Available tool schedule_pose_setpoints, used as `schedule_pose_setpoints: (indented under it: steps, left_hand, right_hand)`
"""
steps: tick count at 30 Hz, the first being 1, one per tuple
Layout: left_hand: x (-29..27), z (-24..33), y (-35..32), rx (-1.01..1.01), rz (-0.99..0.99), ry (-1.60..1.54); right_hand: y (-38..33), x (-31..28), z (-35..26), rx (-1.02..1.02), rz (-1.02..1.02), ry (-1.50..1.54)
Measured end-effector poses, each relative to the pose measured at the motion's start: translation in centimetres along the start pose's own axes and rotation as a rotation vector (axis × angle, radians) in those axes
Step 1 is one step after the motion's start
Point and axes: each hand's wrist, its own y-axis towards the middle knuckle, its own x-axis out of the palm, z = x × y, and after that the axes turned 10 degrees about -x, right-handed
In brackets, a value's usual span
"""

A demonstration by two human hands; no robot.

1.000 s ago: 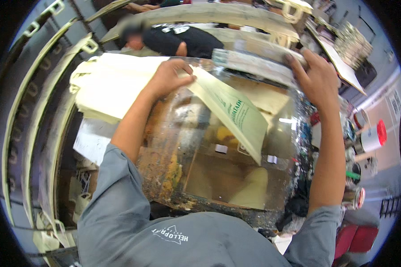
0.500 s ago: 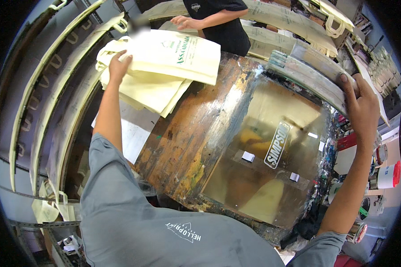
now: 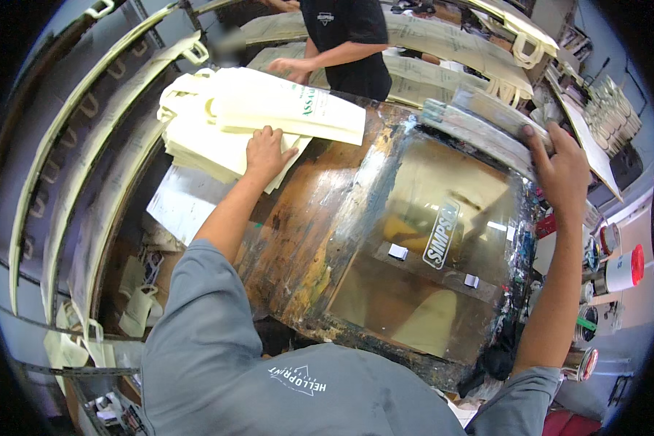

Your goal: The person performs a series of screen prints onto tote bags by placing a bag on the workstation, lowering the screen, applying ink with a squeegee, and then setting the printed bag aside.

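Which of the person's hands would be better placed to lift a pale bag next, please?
Probably the left hand: it is right at the pale bags, while the right hand grips the frame, farther right.

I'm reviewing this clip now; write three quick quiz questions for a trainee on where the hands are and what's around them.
1. Multiple choice: what is nearest the left hand?
a) the co-worker's black shirt
b) the pale bag pile
c) the tins at the right edge

2. True or false: the top bag bears green print.

3. Which hand grips the paint-smeared frame?

Key: 1. b; 2. true; 3. the right hand.
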Motion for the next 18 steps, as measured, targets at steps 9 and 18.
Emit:
schedule_pose_setpoints:
  steps: [9,18]
  left_hand:
    - [1.4,-1.6,4.5,-0.059,-0.26,-0.057]
    - [-0.4,-2.0,5.4,0.048,-0.213,-0.029]
  right_hand:
    - [-0.7,0.2,-0.2,-0.032,0.091,0.038]
    - [-1.0,0.1,-0.1,-0.002,0.076,0.025]
